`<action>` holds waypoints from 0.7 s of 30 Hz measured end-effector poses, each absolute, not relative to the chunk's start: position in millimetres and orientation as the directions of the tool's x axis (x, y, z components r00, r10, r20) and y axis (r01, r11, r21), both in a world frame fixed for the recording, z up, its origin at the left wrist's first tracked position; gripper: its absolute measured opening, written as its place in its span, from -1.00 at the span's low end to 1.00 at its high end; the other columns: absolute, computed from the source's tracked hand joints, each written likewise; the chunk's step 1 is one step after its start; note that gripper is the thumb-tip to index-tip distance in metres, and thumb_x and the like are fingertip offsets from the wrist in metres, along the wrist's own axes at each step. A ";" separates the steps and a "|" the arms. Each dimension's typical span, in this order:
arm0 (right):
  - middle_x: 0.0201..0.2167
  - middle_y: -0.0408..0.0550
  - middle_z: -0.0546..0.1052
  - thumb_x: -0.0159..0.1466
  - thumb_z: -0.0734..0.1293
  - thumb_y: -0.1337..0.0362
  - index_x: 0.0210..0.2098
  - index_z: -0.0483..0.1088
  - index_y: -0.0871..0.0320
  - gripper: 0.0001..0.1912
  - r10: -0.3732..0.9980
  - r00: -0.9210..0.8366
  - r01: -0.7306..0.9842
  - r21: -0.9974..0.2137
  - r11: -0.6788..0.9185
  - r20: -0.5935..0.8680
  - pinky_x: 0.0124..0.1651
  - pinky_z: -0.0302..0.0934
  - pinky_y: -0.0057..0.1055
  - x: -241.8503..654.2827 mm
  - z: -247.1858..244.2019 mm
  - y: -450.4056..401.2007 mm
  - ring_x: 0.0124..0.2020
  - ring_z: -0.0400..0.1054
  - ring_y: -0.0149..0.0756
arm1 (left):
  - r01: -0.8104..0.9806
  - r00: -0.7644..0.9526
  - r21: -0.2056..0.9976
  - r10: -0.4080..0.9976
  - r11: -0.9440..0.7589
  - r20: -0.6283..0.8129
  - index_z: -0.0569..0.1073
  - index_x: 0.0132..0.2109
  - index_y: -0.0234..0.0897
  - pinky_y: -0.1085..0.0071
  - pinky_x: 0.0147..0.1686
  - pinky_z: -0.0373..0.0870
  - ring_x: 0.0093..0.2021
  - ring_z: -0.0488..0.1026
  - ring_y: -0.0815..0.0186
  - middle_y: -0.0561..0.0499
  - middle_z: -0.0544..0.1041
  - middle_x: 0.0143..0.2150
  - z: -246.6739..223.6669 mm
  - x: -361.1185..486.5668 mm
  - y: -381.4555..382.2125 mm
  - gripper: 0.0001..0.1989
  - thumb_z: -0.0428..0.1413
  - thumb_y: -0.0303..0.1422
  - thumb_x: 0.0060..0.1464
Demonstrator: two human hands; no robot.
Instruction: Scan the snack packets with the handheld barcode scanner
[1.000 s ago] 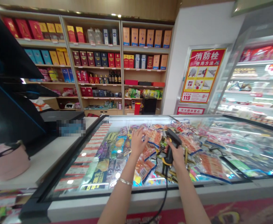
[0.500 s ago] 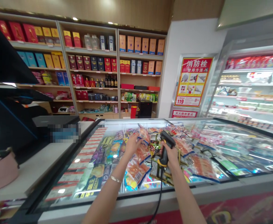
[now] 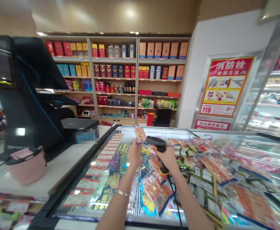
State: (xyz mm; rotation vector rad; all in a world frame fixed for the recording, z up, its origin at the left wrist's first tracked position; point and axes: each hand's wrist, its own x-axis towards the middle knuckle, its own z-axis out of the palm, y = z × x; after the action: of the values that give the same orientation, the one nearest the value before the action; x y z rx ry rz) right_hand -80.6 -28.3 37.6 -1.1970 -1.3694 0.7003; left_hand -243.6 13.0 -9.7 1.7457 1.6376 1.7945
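Observation:
My left hand (image 3: 135, 154) is closed on a small clear food packet (image 3: 140, 134) with orange-pink contents, held up over the glass-topped freezer (image 3: 101, 159). My right hand (image 3: 167, 157) grips a black handheld barcode scanner (image 3: 156, 142) by its handle, its head turned left toward the packet, a short distance off. The scanner's black cable (image 3: 175, 198) hangs down between my forearms. Beneath my hands lie several packets (image 3: 156, 191) with similar orange-pink contents. More such packs (image 3: 216, 166) spread to the right, beside dark-green-edged packs (image 3: 202, 188).
A pink basket (image 3: 26, 167) stands on the white counter (image 3: 56, 174) at left, by a black checkout terminal (image 3: 34, 105). Behind the freezer, shelves (image 3: 113, 83) hold boxes and bottles. A red fire-hydrant sign (image 3: 226, 86) hangs on the wall.
My view has turned left. The packet in my left hand has come up from among the other packs, and the scanner has swung left, its head now close to that packet.

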 end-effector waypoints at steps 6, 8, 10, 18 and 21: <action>-0.77 -0.06 0.39 -0.02 0.43 0.02 -0.69 0.32 0.18 -0.61 0.954 0.137 0.123 -0.960 0.251 0.267 -0.66 0.19 -0.44 -74.6 21.7 -25.8 -0.76 0.28 -0.29 | 0.400 -0.284 0.783 0.748 -0.477 0.601 0.30 -0.20 -0.20 0.41 -0.31 0.39 -0.27 0.54 0.25 -0.06 0.57 -0.17 -11.5 -228.2 7.3 -0.87 0.05 -0.28 0.12; -0.77 -0.07 0.39 -0.04 0.44 0.03 -0.67 0.33 0.19 -0.63 0.964 0.172 0.027 -0.979 0.203 0.205 -0.68 0.19 -0.42 -70.6 22.7 -26.0 -0.77 0.26 -0.30 | 0.325 -0.292 0.795 0.745 -0.512 0.599 0.28 -0.24 -0.20 0.42 -0.30 0.40 -0.28 0.54 0.27 -0.04 0.57 -0.18 -9.8 -225.1 5.4 -0.87 0.06 -0.27 0.11; -0.76 -0.07 0.39 -0.05 0.45 0.04 -0.66 0.33 0.18 -0.64 0.965 0.186 -0.009 -0.981 0.192 0.187 -0.68 0.19 -0.42 -67.8 25.0 -27.1 -0.76 0.26 -0.30 | 0.277 -0.302 0.805 0.748 -0.524 0.591 0.28 -0.26 -0.21 0.42 -0.29 0.41 -0.28 0.53 0.29 -0.02 0.56 -0.22 -8.4 -223.3 4.6 -0.85 0.08 -0.26 0.09; -0.79 -0.08 0.38 0.02 0.37 0.13 -0.74 0.30 0.11 -0.69 0.925 0.154 0.465 -0.852 0.243 0.348 -0.51 0.23 -0.38 -70.0 35.0 -40.3 -0.69 0.35 -0.22 | 0.240 -0.345 0.835 0.760 -0.495 0.550 0.30 -0.26 -0.21 0.40 -0.29 0.40 -0.30 0.53 0.26 0.00 0.55 -0.29 -5.5 -227.3 5.8 -0.81 0.08 -0.21 0.06; -0.78 -0.07 0.39 0.01 0.37 0.14 -0.75 0.27 0.09 -0.69 0.915 0.160 0.543 -0.807 0.231 0.369 -0.47 0.23 -0.37 -71.9 37.3 -43.0 -0.62 0.39 -0.18 | 0.253 -0.366 0.839 0.755 -0.482 0.544 0.30 -0.26 -0.22 0.40 -0.32 0.40 -0.33 0.54 0.25 -0.01 0.55 -0.32 -4.4 -229.4 5.9 -0.80 0.08 -0.20 0.06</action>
State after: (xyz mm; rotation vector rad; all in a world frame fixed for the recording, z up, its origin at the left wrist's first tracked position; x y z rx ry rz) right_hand -71.9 -43.0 37.3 -1.4363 -1.5080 0.4705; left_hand -229.4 5.9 -4.4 1.4985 1.3358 1.9071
